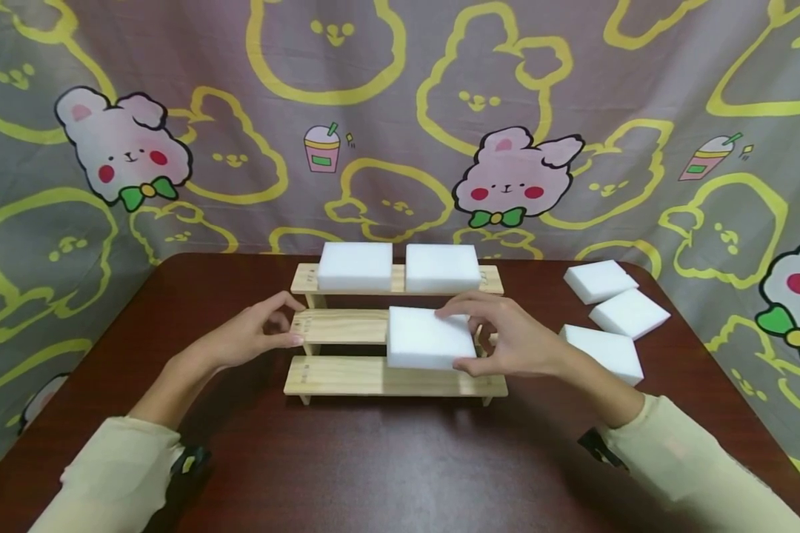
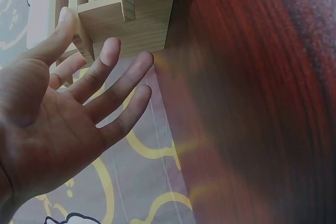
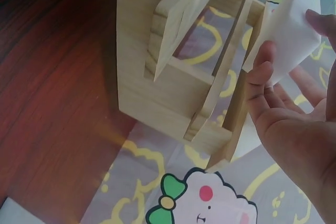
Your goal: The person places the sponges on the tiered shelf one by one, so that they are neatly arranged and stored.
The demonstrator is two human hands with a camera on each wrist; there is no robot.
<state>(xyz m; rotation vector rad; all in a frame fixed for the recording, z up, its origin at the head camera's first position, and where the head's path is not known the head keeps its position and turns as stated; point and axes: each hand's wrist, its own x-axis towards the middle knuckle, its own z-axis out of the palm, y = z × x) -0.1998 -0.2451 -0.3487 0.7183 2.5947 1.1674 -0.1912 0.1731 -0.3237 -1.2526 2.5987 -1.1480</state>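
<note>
A three-tier wooden display rack [image 1: 347,376] stands on the table. My right hand [image 1: 513,337] grips a white foam block [image 1: 430,337] by its right end, thumb at the front and fingers on top and behind. The block overlaps the right half of the middle and lowest boards in the head view; in the right wrist view it is tilted near the board edges. My left hand [image 1: 243,333] holds the left end of the middle board between thumb and index finger, the other fingers [image 2: 123,85] spread loosely. Two more foam blocks [image 1: 355,265] lie side by side on the top board.
To the right on the dark red-brown table [image 1: 347,466], three loose white foam blocks [image 1: 630,312] lie behind my right forearm. A cartoon-print curtain [image 1: 387,133] hangs behind and around the table.
</note>
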